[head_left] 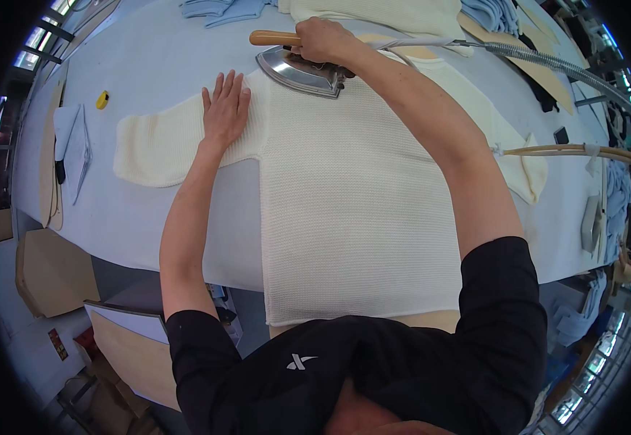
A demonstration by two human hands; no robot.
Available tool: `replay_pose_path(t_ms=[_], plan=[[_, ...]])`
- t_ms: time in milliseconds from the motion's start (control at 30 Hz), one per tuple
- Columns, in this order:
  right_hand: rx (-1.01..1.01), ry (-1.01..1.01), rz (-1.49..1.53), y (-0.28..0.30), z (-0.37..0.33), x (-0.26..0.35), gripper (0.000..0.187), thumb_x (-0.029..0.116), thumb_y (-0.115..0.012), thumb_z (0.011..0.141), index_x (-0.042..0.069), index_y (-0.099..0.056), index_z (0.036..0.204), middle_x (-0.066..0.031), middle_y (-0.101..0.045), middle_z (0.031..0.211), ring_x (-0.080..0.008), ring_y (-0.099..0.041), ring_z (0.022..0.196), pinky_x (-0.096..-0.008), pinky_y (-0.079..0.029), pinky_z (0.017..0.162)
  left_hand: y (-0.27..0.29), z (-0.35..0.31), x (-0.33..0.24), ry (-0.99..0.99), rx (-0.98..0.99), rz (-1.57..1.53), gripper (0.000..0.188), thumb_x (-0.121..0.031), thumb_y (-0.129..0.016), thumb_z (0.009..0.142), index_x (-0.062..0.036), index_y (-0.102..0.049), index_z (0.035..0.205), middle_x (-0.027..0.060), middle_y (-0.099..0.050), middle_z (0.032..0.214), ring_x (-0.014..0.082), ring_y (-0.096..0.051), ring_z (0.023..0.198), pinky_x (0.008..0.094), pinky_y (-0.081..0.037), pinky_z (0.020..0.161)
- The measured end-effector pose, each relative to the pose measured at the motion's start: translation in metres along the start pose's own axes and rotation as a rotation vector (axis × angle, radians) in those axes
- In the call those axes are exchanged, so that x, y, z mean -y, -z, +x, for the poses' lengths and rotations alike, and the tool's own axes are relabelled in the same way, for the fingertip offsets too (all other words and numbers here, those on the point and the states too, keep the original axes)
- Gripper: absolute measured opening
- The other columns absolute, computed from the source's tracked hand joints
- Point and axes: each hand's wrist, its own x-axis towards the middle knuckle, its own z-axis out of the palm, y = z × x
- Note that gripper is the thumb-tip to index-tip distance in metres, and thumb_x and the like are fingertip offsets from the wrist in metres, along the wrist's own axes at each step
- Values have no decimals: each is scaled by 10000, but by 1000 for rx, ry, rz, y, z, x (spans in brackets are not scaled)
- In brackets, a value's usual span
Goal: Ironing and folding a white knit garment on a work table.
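Item: one cream ribbed-knit sweater (359,217), laid flat on the pale cloth-covered surface (232,225), hem at the near edge. Item: one silver metal iron with brown wooden handle (297,71), at the sweater's shoulder, toward the far edge; we cannot tell how firmly it presses. Right hand (320,41): wrapped round the handle. Left hand (226,110): palm down on the sleeve nearer the left edge, fingers slightly spread. Risks we judge: burned fingertips, should the iron slide left; scorched ribbing, from lingering heat; creases, should the left palm drag the knit.
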Motion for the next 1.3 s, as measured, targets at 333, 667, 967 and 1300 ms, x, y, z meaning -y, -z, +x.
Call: replay_pose_path(t_ms=[333, 667, 967, 1300], plan=[[116, 74, -38, -6, -17, 29, 266, 300, -669, 943, 46, -739, 979, -95, -732, 854, -279, -689, 677, -394, -570, 682, 2, 6, 50, -100, 33, 58, 472, -228, -378, 1042, -248, -438, 1510, -74, -352, 1615, 201, -184, 1542, 563, -88, 1246], [139, 68, 26, -13, -14, 42, 299, 311, -700, 925, 16, -747, 929, -84, -712, 808, -253, -628, 592, -361, -538, 611, 20, -45, 81, -133, -147, 9, 462, -74, -484, 954, -153, -551, 1404, 22, -499, 1491, 242, -407, 1391, 461, -308, 1163], [123, 38, 6, -16, -21, 29, 257, 286, -700, 926, 34, -748, 916, -80, -705, 770, -221, -601, 551, -342, -529, 583, 50, -130, -15, 385, -71, -732, 234, -143, -616, 879, 51, -742, 915, 96, -720, 732, 217, -611, 630, 327, -508, 673], [238, 389, 15, 9, -39, 70, 241, 278, -695, 922, 43, -742, 894, -89, -715, 797, -240, -619, 613, -357, -527, 621, 76, -136, -3, 469, -99, -819, 218, -159, -638, 925, 23, -751, 966, 95, -743, 822, 221, -635, 686, 319, -521, 702]])
